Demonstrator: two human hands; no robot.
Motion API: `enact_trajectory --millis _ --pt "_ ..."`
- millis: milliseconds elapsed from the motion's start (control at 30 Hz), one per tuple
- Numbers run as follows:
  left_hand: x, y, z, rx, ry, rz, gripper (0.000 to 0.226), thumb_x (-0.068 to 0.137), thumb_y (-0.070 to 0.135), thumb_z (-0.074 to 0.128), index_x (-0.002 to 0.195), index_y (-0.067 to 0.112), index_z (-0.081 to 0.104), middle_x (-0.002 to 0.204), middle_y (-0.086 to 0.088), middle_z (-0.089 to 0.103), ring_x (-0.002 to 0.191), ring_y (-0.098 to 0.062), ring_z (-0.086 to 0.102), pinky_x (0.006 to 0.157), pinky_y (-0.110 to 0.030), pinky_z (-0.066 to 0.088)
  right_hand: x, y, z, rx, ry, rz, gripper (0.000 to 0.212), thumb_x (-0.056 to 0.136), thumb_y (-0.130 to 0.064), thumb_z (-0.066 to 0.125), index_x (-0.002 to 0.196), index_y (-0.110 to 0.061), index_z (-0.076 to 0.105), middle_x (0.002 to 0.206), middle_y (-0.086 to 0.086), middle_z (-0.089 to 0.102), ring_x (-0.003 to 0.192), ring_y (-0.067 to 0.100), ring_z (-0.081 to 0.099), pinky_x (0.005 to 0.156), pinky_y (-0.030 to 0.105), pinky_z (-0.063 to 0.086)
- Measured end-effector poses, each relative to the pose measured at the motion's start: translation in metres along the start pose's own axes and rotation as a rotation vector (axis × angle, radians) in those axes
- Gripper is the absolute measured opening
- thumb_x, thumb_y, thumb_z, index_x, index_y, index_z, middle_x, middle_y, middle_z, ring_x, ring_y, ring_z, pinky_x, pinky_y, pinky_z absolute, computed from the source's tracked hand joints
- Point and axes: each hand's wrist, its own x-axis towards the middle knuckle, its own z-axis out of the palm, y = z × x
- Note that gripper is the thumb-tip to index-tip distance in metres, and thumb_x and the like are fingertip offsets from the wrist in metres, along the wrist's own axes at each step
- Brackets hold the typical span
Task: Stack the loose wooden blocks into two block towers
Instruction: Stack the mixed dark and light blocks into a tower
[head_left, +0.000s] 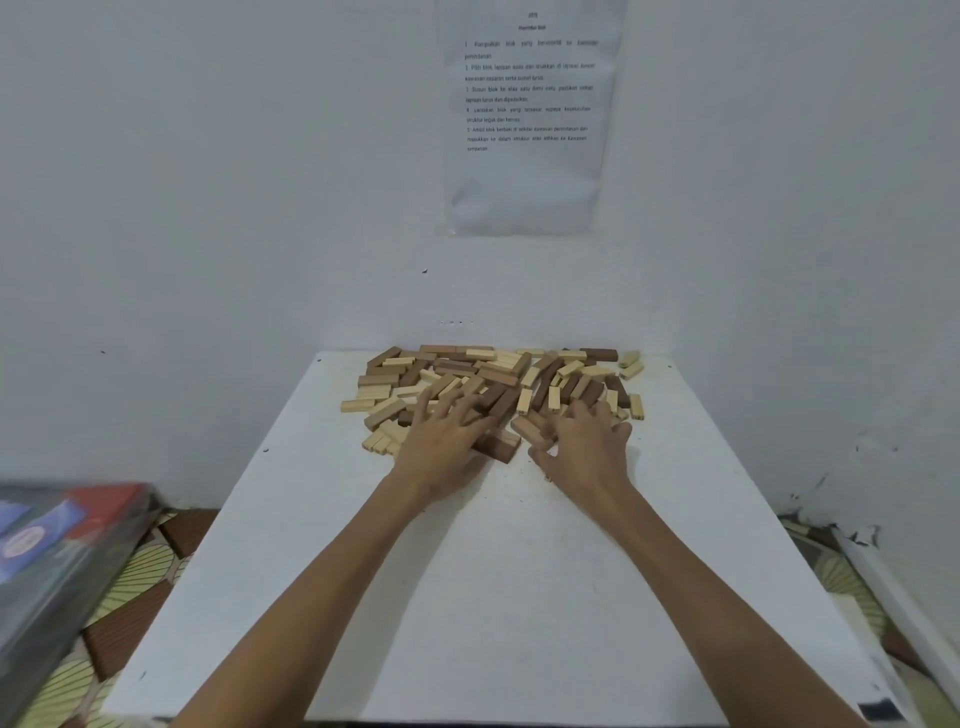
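Loose wooden blocks (493, 371), pale and dark brown, lie jumbled in one low heap at the far edge of the white tabletop (467, 571). The left hand (447, 441) is at the heap's near edge, its grip open, with spread fingers lying on blocks and half covering a dark block (503, 448). The right hand (587, 441) is also at the heap's near edge, its fingers bent by a tan block (525, 427). Contact is hidden, so its grip cannot be told. A printed sheet (530, 119) hangs above the heap, its text unreadable. A blurred box (57, 551), well left of the heap, is cut off by the frame.

Left hand (447, 441) reaches out front, palm down, fingers spread wide. Right hand (587, 441) is right alongside, palm down too, fingers slightly bent.
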Motion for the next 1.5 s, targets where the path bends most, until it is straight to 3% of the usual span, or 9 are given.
enact_trajectory --millis 133,233,333,500,700,900,1067,1267,1500 --pt "0.007 -0.003 0.002 0.024 0.022 0.115 0.036 0.095 0.043 0.056 0.125 0.027 0.068 0.149 0.007 0.051 0.148 -0.027 0.032 0.127 -0.055 0.003 -0.005 -0.004 0.006 0.037 -0.033 0.021 0.020 0.090 -0.047 0.068 0.098 -0.029 0.068 0.112 -0.002 0.064 0.127 0.030 0.041 0.105 0.052 0.030" --pt "0.013 -0.003 -0.001 0.129 0.032 0.202 0.035 0.094 0.047 0.055 0.116 0.024 0.068 0.143 0.007 0.058 0.142 -0.024 0.038 0.125 -0.051 0.010 -0.002 -0.003 0.008 0.184 -0.018 0.075 0.008 0.088 -0.030 0.071 0.089 -0.025 0.065 0.096 -0.001 0.069 0.117 0.029 0.050 0.093 0.046 0.039" --pt "0.016 -0.002 -0.003 0.218 0.042 0.260 0.036 0.094 0.051 0.055 0.117 0.026 0.065 0.138 0.009 0.060 0.136 -0.022 0.043 0.120 -0.051 0.020 0.000 0.002 0.005 0.449 -0.011 0.105 0.019 0.080 -0.024 0.072 0.095 -0.016 0.064 0.084 0.001 0.069 0.094 0.026 0.060 0.084 0.038 0.043" --pt "0.014 -0.004 0.003 0.222 0.063 0.242 0.046 0.089 0.054 0.057 0.128 0.031 0.065 0.144 -0.001 0.045 0.135 -0.029 0.041 0.112 -0.056 0.034 -0.004 0.014 -0.011 0.389 0.076 0.106 0.028 0.085 -0.030 0.070 0.111 -0.020 0.075 0.109 0.002 0.066 0.103 0.017 0.039 0.066 0.032 0.018" --pt "0.026 0.002 -0.011 0.163 -0.024 0.233 0.057 0.079 0.063 0.061 0.113 0.018 0.068 0.151 -0.005 0.034 0.141 -0.030 0.027 0.114 -0.053 0.028 -0.020 0.025 -0.013 0.388 0.117 0.062 0.019 0.086 -0.039 0.071 0.104 -0.032 0.072 0.108 -0.010 0.063 0.116 0.022 0.040 0.081 0.039 0.031" --pt "0.006 0.009 -0.016 -0.126 -0.048 0.080 0.051 0.071 0.059 0.067 0.106 0.021 0.063 0.132 0.001 0.053 0.143 -0.024 0.030 0.121 -0.047 0.019 -0.066 0.025 -0.020 0.447 0.117 0.027 0.019 0.086 -0.041 0.073 0.105 -0.035 0.071 0.105 -0.020 0.064 0.112 0.014 0.037 0.077 0.034 0.017" --pt "-0.040 0.022 -0.031 -0.413 -0.242 -0.125 0.045 0.074 0.054 0.077 0.106 0.025 0.063 0.103 0.008 0.063 0.097 -0.018 0.059 0.081 -0.031 0.048 -0.114 0.029 -0.019 0.396 -0.093 -0.132 0.020 0.084 -0.043 0.073 0.103 -0.045 0.069 0.110 -0.024 0.054 0.116 0.009 0.035 0.087 0.038 0.029" --pt "-0.098 0.039 -0.028 -0.667 -0.186 -0.206 0.073 0.081 0.066 0.073 0.140 0.024 0.058 0.117 0.011 0.055 0.095 -0.006 0.057 0.082 -0.023 0.047 -0.148 0.037 -0.019 0.382 -0.181 -0.090 0.068 0.089 -0.058 0.063 0.150 -0.049 0.034 0.108 -0.022 0.039 0.111 0.005 0.034 0.098 0.039 0.035" --pt "-0.108 0.044 -0.026 -0.717 -0.289 -0.113 0.076 0.078 0.041 0.084 0.145 0.025 0.051 0.120 0.017 0.053 0.094 -0.005 0.059 0.081 -0.018 0.052 -0.156 0.020 -0.012 0.346 -0.219 -0.057 0.093 0.063 -0.094 0.051 0.142 -0.043 0.046 0.110 -0.029 0.042 0.120 0.003 0.033 0.092 0.032 0.024"
